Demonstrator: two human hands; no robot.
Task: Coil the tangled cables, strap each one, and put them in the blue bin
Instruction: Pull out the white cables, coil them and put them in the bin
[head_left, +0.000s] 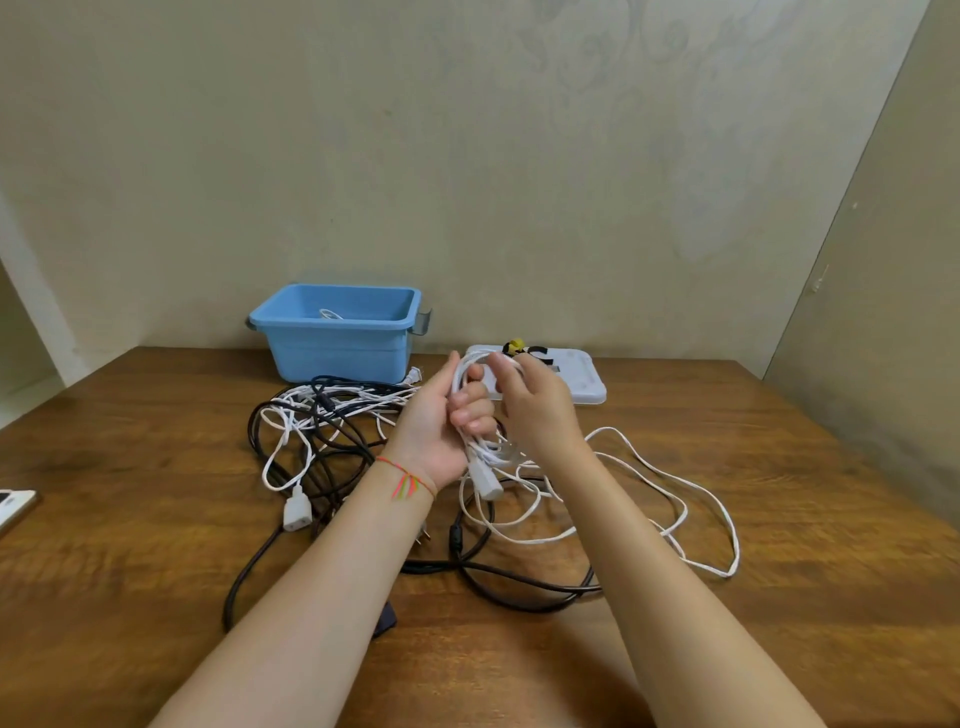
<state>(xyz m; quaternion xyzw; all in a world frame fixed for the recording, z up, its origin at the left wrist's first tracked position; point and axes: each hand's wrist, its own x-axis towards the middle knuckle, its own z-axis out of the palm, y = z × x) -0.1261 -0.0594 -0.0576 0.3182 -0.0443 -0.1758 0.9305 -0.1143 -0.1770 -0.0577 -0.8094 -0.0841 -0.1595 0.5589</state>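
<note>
Wood-grain table (779, 467) runs up to a plain beige wall, and your two bare forearms reach in from the bottom edge, cut off below the elbows. Your left hand (441, 431) is turned palm up with its fingers curled round a bunch of loops of the white cable (675, 488), while your right hand (535, 410) pinches the top loop between thumb and fingers; its back faces you, so the fingertips and part of the coil are hidden behind it. That coil stands roughly upright, long axis running from the top loop near your fingertips down to the white plug (488, 480), which hangs below your left palm and points down toward you. The rest of this cable trails loose over the table to your right in wide loops. Left of your hands lies the tangle of black and white cables (311, 426), too knotted to tell how many there are; one white socket end (297, 512) lies at its near edge, and a black cable (519, 582) passes under your arms, partly hidden. Your blue bin (337, 343) sits against the wall behind the tangle, with a bit of white cable just showing inside it. Beside it a white tray (582, 379) holds yellow and black straps (524, 349), half hidden by your fingers. At the left edge a phone (13, 506) is cut off
</note>
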